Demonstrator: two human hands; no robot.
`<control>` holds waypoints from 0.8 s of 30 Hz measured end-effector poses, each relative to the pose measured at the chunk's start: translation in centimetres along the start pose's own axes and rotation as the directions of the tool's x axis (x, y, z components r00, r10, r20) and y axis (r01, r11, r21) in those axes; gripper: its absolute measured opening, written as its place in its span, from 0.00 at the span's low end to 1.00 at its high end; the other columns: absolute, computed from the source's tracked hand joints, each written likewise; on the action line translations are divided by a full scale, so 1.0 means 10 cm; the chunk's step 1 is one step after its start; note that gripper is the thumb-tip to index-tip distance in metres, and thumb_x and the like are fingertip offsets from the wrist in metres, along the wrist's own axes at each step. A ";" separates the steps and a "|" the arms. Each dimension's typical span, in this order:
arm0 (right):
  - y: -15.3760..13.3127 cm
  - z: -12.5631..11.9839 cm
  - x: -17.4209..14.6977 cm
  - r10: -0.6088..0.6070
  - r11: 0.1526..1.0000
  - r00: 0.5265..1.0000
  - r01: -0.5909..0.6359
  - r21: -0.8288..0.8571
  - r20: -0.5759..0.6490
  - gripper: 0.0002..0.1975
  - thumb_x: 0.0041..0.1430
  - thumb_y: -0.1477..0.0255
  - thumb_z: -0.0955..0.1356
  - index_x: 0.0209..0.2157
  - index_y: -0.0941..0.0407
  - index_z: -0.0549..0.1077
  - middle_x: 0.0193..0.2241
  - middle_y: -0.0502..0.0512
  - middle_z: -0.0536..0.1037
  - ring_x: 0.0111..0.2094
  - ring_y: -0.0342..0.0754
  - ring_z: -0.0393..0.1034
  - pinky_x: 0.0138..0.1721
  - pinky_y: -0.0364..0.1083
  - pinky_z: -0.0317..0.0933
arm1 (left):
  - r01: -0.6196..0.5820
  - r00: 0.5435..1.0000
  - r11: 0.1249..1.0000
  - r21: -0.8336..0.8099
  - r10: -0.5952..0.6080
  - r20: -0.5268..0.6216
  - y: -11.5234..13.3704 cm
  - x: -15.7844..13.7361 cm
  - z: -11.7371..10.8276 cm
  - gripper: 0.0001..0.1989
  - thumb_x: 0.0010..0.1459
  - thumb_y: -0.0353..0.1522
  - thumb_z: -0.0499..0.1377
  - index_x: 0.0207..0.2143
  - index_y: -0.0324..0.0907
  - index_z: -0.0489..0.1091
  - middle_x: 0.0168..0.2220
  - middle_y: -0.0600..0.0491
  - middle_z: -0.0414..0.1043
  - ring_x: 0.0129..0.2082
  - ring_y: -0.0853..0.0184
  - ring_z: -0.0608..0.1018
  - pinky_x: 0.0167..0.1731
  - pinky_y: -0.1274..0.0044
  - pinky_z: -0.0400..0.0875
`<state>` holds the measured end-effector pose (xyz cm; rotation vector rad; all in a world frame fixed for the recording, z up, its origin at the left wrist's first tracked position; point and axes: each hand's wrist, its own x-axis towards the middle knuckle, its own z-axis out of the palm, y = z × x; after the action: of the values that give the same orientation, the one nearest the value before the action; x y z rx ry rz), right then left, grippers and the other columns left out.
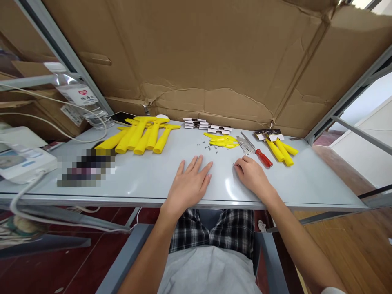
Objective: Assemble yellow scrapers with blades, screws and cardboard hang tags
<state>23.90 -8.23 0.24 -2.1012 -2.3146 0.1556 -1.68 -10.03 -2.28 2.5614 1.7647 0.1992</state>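
My left hand (190,184) lies flat on the grey table (147,179), fingers spread, with nothing in it. My right hand (252,176) rests on the table with thumb and forefinger pinched together; a tiny dark bit shows at the fingertips, too small to name. Just beyond it lie a screwdriver (263,158) with a red handle and some thin flat metal strips (245,145). Between and beyond my hands is a pile of small yellow plastic pieces (223,141), with several tiny metal parts (217,147) scattered in front.
Several yellow plastic handles (141,136) lie at the back left. Folded cards (196,124) are stacked against the cardboard (196,53). At right, yellow handles (283,153) bear black cards (269,134). A water bottle (79,96) and white device (30,163) are at left.
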 end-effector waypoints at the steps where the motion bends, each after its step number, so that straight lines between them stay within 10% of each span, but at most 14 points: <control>1: -0.02 -0.04 0.05 -0.005 1.000 1.000 0.005 -0.011 0.017 0.28 0.88 0.64 0.56 0.66 0.55 0.83 0.65 0.63 0.78 0.65 0.52 0.77 0.63 0.47 0.69 | -0.001 1.000 1.000 -0.005 0.001 -0.007 0.00 0.00 0.01 0.32 0.90 0.39 0.46 0.87 0.48 0.67 0.90 0.38 0.55 0.91 0.45 0.60 0.88 0.40 0.56; 12: -0.30 -0.15 0.38 -0.075 0.997 0.997 0.074 -0.035 -0.031 0.32 0.87 0.64 0.54 0.71 0.61 0.80 0.71 0.68 0.76 0.76 0.62 0.70 0.81 0.60 0.68 | -0.008 1.000 1.000 -0.018 0.007 -0.030 0.02 -0.01 0.01 0.31 0.90 0.39 0.47 0.87 0.47 0.68 0.89 0.37 0.57 0.90 0.43 0.62 0.87 0.39 0.58; 19: 0.01 0.26 -0.12 -0.151 0.989 0.988 0.151 0.010 -0.016 0.47 0.87 0.48 0.52 0.92 0.61 0.54 0.89 0.59 0.43 0.94 0.62 0.41 0.95 0.70 0.48 | -0.008 1.000 1.000 -0.013 0.008 0.017 0.04 -0.01 -0.04 0.32 0.91 0.40 0.46 0.89 0.47 0.64 0.90 0.37 0.52 0.91 0.44 0.58 0.88 0.40 0.55; 24: 0.02 0.36 -0.19 -0.142 0.990 0.989 0.142 0.008 0.044 0.49 0.87 0.45 0.48 0.92 0.60 0.52 0.89 0.56 0.39 0.95 0.61 0.37 0.96 0.74 0.41 | 0.006 0.999 1.000 -0.031 -0.004 0.048 0.05 -0.01 -0.07 0.32 0.91 0.40 0.45 0.89 0.46 0.64 0.91 0.38 0.52 0.92 0.44 0.58 0.88 0.40 0.54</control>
<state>24.03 -10.38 -3.20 -1.9412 -2.4752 0.2072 -1.38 -10.37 -1.60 2.5183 1.7376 0.1626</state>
